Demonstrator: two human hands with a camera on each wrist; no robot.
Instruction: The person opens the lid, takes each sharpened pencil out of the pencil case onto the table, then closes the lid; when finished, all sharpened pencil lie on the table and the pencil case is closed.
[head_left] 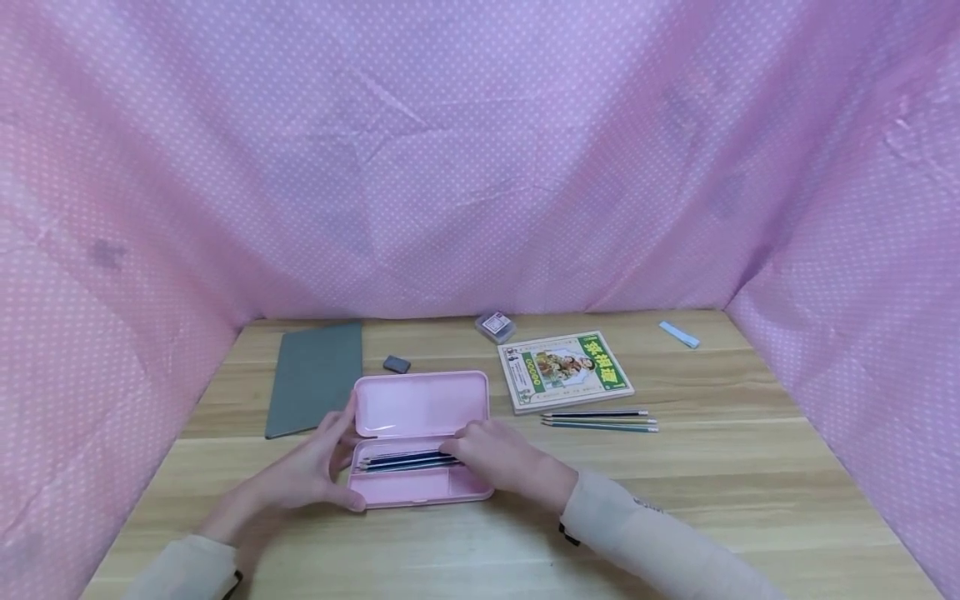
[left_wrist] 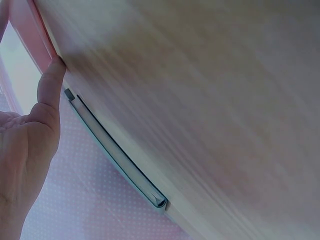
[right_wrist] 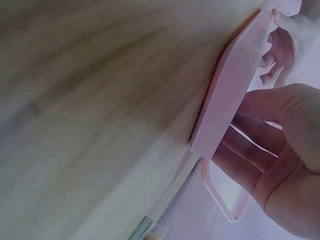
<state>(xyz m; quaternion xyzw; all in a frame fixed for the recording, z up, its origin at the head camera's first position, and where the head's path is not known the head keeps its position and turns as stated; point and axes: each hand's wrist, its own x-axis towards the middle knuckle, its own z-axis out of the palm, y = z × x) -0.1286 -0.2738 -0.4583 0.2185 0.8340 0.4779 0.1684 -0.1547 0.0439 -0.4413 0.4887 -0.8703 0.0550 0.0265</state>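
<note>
A pink pencil case [head_left: 408,487] lies with its lid [head_left: 422,400] tipped back. Several dark pencils [head_left: 405,461] lie lengthwise in its rear compartment. My left hand [head_left: 311,467] holds the case's left end, thumb at the near corner and forefinger up at the lid's edge. In the left wrist view, the thumb [left_wrist: 50,87] presses along the pink side. My right hand [head_left: 498,457] reaches into the right end, its fingers at the ends of the pencils. From the right wrist view, the case wall [right_wrist: 232,85] hides the fingertips of that hand [right_wrist: 285,150].
A grey-green notebook [head_left: 318,379] lies left, with a small dark eraser [head_left: 397,364] behind the case. To the right are an illustrated book [head_left: 566,372] and three pencils [head_left: 600,421]. Farther back sit a small clear box [head_left: 495,327] and a light-blue strip [head_left: 678,334].
</note>
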